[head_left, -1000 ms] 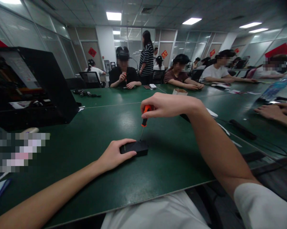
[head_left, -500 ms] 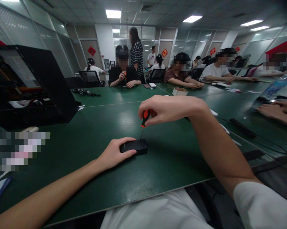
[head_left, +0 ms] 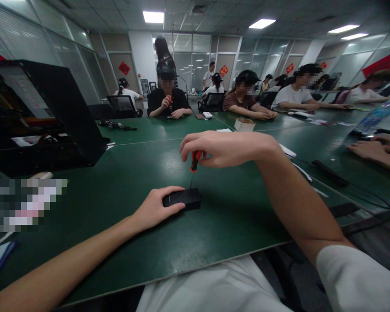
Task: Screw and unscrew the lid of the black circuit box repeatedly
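Observation:
A small black oblong box (head_left: 191,199) lies on the green table (head_left: 143,255) in front of me. My left hand (head_left: 159,206) grips its left end, thumb on the near side and fingers on the far side. Above the box, my right hand (head_left: 214,149) is closed around the handle of an orange and black screwdriver (head_left: 195,161). The screwdriver stands nearly upright, its thin shaft pointing down to the top of the box near the right end. Whether the tip sits in a screw is too small to tell.
An open black computer case (head_left: 58,108) stands at the left. Farther back are a small open carton (head_left: 244,125) and a black cable bundle (head_left: 117,125). At the right are a plastic bottle (head_left: 375,117) and a co-worker's hands (head_left: 370,149). Several people sit around the table.
My right fingers have loosened and spread a little on the screwdriver handle, shifting slightly left. My left hand and the box stay put. A standing person in the background has moved left.

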A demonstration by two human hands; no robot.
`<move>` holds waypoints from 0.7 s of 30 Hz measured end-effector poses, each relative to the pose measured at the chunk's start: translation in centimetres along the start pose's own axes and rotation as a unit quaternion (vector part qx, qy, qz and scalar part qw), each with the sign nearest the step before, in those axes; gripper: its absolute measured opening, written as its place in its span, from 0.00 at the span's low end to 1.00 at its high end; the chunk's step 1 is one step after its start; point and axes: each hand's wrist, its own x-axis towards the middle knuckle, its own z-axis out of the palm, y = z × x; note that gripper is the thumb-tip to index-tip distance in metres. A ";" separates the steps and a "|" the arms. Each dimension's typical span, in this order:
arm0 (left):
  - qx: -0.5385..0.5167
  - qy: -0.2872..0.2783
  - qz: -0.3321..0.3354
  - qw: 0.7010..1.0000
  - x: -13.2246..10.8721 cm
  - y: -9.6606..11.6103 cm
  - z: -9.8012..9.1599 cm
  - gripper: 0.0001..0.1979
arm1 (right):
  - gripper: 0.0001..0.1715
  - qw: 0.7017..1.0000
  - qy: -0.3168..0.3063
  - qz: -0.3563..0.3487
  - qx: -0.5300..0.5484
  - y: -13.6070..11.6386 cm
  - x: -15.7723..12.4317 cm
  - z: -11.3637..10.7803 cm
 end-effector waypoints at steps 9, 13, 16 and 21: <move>0.005 0.000 0.002 1.000 0.0 0.0 0.0 0.24 | 0.12 1.000 0.003 0.020 -0.015 -0.1 0.3 0.1; 0.006 -0.001 0.002 1.000 0.1 0.0 0.0 0.23 | 0.21 0.999 0.003 -0.041 0.007 -0.3 0.3 0.0; 0.004 -0.003 0.006 1.000 0.1 0.0 0.0 0.23 | 0.16 1.000 0.008 -0.019 0.004 -0.4 0.3 0.1; 0.010 -0.002 0.006 1.000 0.1 -0.1 0.0 0.24 | 0.14 1.000 0.005 -0.010 -0.002 -0.5 0.2 0.1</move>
